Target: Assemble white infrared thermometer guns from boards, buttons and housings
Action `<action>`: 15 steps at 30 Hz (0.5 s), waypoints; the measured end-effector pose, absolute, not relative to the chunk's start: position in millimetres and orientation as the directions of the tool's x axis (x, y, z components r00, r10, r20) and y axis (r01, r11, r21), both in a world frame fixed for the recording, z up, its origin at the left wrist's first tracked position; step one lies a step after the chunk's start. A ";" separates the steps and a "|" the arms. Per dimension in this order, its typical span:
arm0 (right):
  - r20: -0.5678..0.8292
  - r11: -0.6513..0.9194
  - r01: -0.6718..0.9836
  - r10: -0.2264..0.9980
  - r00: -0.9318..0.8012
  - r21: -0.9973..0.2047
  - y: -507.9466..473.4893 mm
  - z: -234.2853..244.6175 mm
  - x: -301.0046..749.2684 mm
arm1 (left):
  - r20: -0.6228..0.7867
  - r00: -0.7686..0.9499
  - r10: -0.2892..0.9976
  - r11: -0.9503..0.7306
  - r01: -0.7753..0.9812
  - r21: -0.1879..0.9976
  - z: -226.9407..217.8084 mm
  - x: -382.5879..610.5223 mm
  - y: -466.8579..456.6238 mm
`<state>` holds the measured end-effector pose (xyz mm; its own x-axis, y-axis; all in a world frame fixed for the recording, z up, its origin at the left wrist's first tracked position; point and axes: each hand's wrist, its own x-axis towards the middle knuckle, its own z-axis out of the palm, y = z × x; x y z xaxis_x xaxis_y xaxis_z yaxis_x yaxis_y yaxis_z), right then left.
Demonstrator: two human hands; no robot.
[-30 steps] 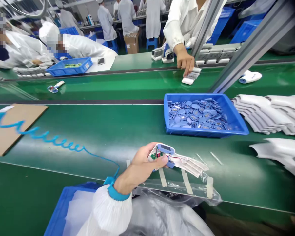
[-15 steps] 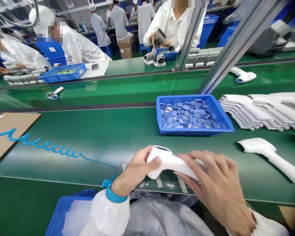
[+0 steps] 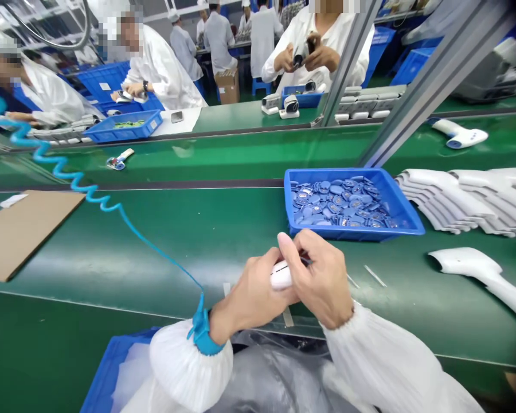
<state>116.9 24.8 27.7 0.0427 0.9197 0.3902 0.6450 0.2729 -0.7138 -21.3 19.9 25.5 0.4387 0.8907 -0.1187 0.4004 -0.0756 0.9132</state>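
My left hand (image 3: 258,284), with a blue band at the wrist, is closed around a white handheld thermometer (image 3: 281,275). Only its rounded white end with dark slots shows; the rest lies hidden behind my fingers. Against its far side, my right hand (image 3: 320,272) is closed with the thumb raised and the fingers curled in. What the right fingertips press on is mostly covered. Just beyond my hands stands a blue bin (image 3: 355,232) full of small blue oval parts (image 3: 339,201).
White shells (image 3: 451,201) are stacked right of the bin, with a single white shell (image 3: 477,267) nearer me. A coiled blue cord (image 3: 69,172) runs to my left wrist. Cardboard (image 3: 34,229) lies left. A metal post (image 3: 434,80) slants at right. Co-workers sit opposite.
The thermometer has turned so its end faces me. My right hand has moved left from its handle and closed up against my left hand. The blue cord has lifted and stretched.
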 end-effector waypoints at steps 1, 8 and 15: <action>0.451 0.303 0.690 0.892 0.038 -0.657 27.7 26.3 108.9 | -0.116 0.465 0.877 -0.116 0.441 0.890 25.6 -20.5 19.4; 0.599 0.377 0.725 0.799 0.061 -0.576 27.8 22.3 104.2 | -0.117 0.447 0.887 -0.204 0.605 0.769 21.8 -23.4 13.7; 0.452 0.280 0.683 0.888 0.082 -0.674 26.1 21.3 110.2 | -0.099 0.402 0.910 -0.165 0.571 0.804 10.5 -27.2 3.2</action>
<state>110.2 26.1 21.3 0.0819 0.8880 0.4524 0.6832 0.2805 -0.6743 -27.2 3.2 10.5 0.4021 0.9102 -0.0989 0.5712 -0.1650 0.8041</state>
